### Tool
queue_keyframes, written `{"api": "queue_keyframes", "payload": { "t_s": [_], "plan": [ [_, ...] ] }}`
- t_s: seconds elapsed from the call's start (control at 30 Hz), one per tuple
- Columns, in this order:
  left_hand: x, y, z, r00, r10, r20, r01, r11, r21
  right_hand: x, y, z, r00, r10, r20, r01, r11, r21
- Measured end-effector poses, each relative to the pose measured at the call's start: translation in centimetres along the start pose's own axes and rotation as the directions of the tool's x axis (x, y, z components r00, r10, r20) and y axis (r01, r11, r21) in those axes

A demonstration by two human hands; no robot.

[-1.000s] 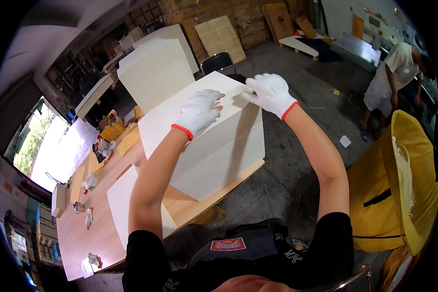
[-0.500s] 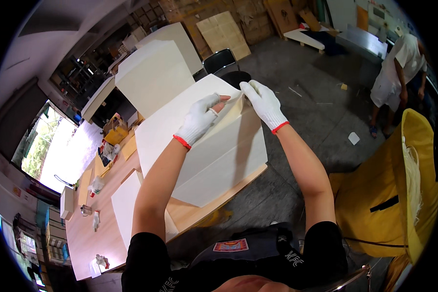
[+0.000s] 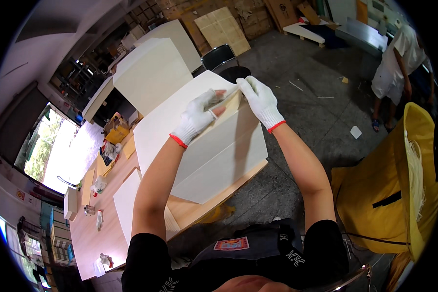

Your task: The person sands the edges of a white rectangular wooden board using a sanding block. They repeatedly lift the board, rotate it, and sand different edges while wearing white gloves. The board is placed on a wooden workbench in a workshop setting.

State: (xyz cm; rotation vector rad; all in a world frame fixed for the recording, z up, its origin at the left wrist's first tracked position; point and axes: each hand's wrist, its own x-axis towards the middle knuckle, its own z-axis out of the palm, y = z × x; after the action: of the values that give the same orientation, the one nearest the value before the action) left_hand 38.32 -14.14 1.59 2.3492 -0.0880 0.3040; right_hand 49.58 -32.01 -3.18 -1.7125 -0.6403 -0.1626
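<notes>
Sheet (image 3: 163,119) edge lifted, left hand (image 3: 196,118) half open, right hand (image 3: 259,100) pinching

At eight o'clock, the wooden table (image 3: 85,243) carries a metal cup (image 3: 89,210), set well apart from the working area, and some loose white sheets (image 3: 125,197) beside the left forearm, probably for easy reach. A yellow box (image 3: 116,129) stands near nine o'clock. Beyond, towards half past ten, a tall white block (image 3: 153,73) rises behind the work.

The left hand, at eleven o'clock, is gloved with some fingertips bare, perhaps for better feel. Its thumb and fingers are spread around the raised edge; firm contact cannot be confirmed.

The white stack (image 3: 211,173) occupies the centre, its near face sloping down to the table edge. Its position presumably allows both arms to reach across the top. The sheet lies uppermost, its near edge bowed up towards one o'clock, exposing a pale gap.

The right hand, also gloved, is closed at that corner, thumb against fingers, judged to hold the edge apart from the layer beneath. A black chair (image 3: 218,57) stands beyond at twelve o'clock. A yellow sack (image 3: 367,197) stands between three and four, clear of the right elbow.
</notes>
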Motion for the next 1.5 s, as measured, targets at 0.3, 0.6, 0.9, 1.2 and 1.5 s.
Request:
{"api": "queue_keyframes", "payload": {
  "t_s": [0.3,0.6,0.9,1.2,1.5],
  "plan": [
    [-0.5,2.8,0.5,0.988,-0.154,0.028,0.151,0.986,0.072,0.1,0.3,0.1,0.999,-0.021,-0.024,0.02,0.999,-0.049],
    [-0.6,2.8,0.3,0.986,-0.166,0.013,0.164,0.983,0.088,0.1,0.5,0.2,0.999,-0.032,-0.025,0.031,0.999,-0.043],
    [-0.2,0.7,0.7,0.996,0.048,-0.07,-0.035,0.985,0.168,0.1,0.1,0.0,1.0,0.021,-0.001,-0.021,0.997,-0.071],
    [-0.5,2.6,0.6,0.988,-0.153,-0.007,0.152,0.978,0.145,0.1,0.8,0.3,1.0,-0.016,-0.02,0.015,0.998,-0.053],
    [-0.7,1.8,0.6,0.995,0.013,-0.098,0.005,0.984,0.176,-0.1,-0.2,-0.1,1.0,0.024,0.004,-0.024,0.999,-0.041]
  ]
}}
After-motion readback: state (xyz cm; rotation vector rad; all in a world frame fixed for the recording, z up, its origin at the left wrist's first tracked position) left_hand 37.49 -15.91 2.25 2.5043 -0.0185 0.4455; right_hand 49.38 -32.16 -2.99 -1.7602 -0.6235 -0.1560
